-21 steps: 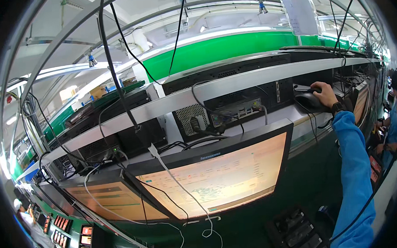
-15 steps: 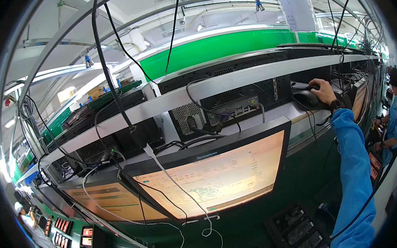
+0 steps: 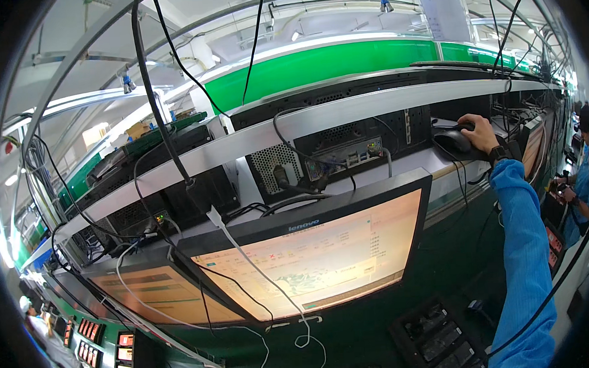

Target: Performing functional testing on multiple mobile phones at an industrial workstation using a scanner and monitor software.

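Note:
My right hand point(image 3: 479, 132), in a blue sleeve with a dark watch at the wrist, reaches up to the shelf at the far right and rests on a black computer mouse point(image 3: 451, 139). My left hand is out of the picture. Below the shelf a black-framed monitor point(image 3: 324, 252) tilts toward me with a pale orange screen. A second monitor point(image 3: 158, 292) sits to its left. A computer back panel point(image 3: 342, 157) with ports and plugged cables stands on the shelf left of the mouse.
Black and white cables point(image 3: 245, 252) hang from overhead rails across the monitors. A long grey shelf beam point(image 3: 344, 116) runs across the bench. Black trays point(image 3: 439, 335) lie at the lower right. Another person in blue point(image 3: 580, 184) works at the far right.
The view has shifted slightly. My right hand stays on the mouse at the shelf.

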Demonstrator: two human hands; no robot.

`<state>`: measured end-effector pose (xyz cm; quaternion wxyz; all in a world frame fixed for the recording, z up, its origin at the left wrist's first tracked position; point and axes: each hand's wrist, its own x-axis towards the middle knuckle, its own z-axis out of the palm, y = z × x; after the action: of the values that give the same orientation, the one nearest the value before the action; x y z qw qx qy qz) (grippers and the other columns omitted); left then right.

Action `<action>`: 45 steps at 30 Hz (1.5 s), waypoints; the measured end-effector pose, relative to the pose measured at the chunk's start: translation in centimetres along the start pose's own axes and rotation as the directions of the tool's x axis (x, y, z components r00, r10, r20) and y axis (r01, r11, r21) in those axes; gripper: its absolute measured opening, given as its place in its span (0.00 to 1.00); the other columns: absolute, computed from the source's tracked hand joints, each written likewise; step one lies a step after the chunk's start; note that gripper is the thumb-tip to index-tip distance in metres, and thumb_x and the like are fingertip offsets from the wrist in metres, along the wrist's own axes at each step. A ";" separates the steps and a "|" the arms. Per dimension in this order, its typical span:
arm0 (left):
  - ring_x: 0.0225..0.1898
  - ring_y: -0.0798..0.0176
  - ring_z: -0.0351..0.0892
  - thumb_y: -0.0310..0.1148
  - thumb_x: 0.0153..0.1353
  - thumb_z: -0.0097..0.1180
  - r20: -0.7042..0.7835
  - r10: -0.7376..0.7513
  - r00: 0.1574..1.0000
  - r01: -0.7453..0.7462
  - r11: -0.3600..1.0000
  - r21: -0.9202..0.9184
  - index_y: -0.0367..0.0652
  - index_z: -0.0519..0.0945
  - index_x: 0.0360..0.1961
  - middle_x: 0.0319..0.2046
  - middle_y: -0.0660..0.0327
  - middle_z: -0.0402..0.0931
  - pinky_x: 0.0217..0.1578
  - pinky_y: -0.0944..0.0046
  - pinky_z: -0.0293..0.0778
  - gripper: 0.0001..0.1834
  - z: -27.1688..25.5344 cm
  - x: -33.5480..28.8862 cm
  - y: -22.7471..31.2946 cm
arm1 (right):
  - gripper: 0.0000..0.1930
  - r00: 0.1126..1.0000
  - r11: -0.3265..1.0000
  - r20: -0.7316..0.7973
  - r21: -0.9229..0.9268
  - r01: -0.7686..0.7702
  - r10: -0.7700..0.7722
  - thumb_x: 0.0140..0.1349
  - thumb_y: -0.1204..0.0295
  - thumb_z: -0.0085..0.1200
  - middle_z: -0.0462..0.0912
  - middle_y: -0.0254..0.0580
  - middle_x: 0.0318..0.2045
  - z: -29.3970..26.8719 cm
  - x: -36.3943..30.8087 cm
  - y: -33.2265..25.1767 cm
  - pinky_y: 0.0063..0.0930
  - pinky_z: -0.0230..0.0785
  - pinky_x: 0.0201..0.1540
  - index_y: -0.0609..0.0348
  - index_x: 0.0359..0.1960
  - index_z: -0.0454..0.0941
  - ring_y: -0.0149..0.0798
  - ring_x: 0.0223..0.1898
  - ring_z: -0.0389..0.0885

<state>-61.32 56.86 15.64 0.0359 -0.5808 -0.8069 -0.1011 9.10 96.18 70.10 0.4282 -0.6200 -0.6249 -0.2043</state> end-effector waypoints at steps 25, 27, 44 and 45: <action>0.71 0.60 0.53 0.43 0.56 0.51 0.139 -0.061 0.988 0.051 0.996 0.074 0.53 0.74 0.57 0.71 0.66 0.55 0.64 0.45 0.54 0.26 -4.2 1.1 2.2 | 0.15 1.000 1.000 0.006 0.011 -0.003 0.003 0.50 0.70 0.58 0.84 0.51 0.39 -0.2 -0.1 -0.2 0.35 0.72 0.53 0.61 0.40 0.82 0.50 0.44 0.83; 0.71 0.60 0.53 0.43 0.56 0.51 0.134 -0.062 0.989 0.051 0.995 0.084 0.53 0.74 0.57 0.71 0.66 0.55 0.64 0.45 0.54 0.26 -2.9 0.9 1.5 | 0.15 1.000 1.000 0.002 0.012 -0.001 0.001 0.50 0.70 0.58 0.84 0.51 0.39 -0.2 -0.1 -0.2 0.35 0.72 0.53 0.61 0.40 0.82 0.51 0.44 0.83; 0.70 0.55 0.54 0.40 0.54 0.53 -0.018 -0.009 1.000 0.008 1.000 -0.017 0.52 0.74 0.54 0.68 0.61 0.59 0.63 0.43 0.55 0.24 -2.6 0.8 1.8 | 0.15 1.000 1.000 0.003 -0.008 -0.003 0.003 0.50 0.69 0.59 0.84 0.49 0.40 0.0 0.1 0.2 0.35 0.71 0.54 0.58 0.40 0.83 0.50 0.45 0.82; 0.69 0.53 0.55 0.39 0.53 0.54 -0.040 0.000 0.999 -0.002 0.999 -0.039 0.51 0.74 0.53 0.67 0.59 0.60 0.62 0.42 0.55 0.23 -2.9 0.8 1.9 | 0.15 1.000 1.000 0.015 -0.007 0.003 -0.003 0.50 0.69 0.59 0.84 0.49 0.40 0.0 0.1 0.2 0.35 0.71 0.54 0.58 0.40 0.83 0.50 0.45 0.82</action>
<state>-59.95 57.59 18.81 0.0406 -0.5798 -0.8036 -0.1283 9.26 96.21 70.12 0.4208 -0.6221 -0.6284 -0.2027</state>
